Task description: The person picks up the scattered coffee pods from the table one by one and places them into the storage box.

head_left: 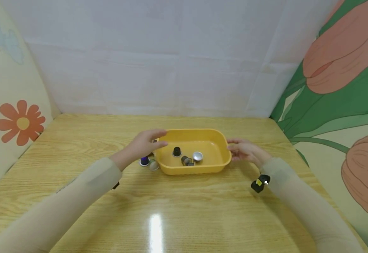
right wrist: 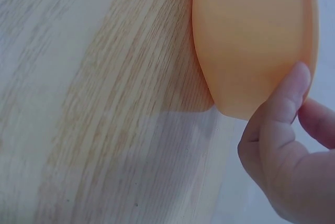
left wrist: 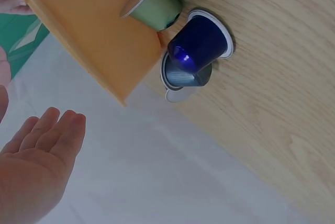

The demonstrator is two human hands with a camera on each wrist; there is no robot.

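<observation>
A yellow plastic tub (head_left: 191, 170) stands on the table with several coffee capsules inside, among them a black one (head_left: 177, 151) and one showing its silver lid (head_left: 197, 156). My left hand (head_left: 143, 143) hovers at the tub's left end with fingers extended, its thumb tip over the rim and nothing held. Below it, outside the tub, lie a blue capsule (left wrist: 199, 43), a green capsule (left wrist: 157, 7) and a grey-blue capsule (left wrist: 193, 77). At the opposite end my right hand (head_left: 245, 150) grips the rim, fingers against the outer wall (right wrist: 251, 51) and thumb near the edge.
Wood-grain table (head_left: 184, 203) lies under everything. A white cloth (head_left: 171, 63) hangs behind it. Panels painted with flowers stand at both sides, an orange flower (head_left: 23, 123) on the left one. A black wrist camera (head_left: 260, 182) sits at the right sleeve.
</observation>
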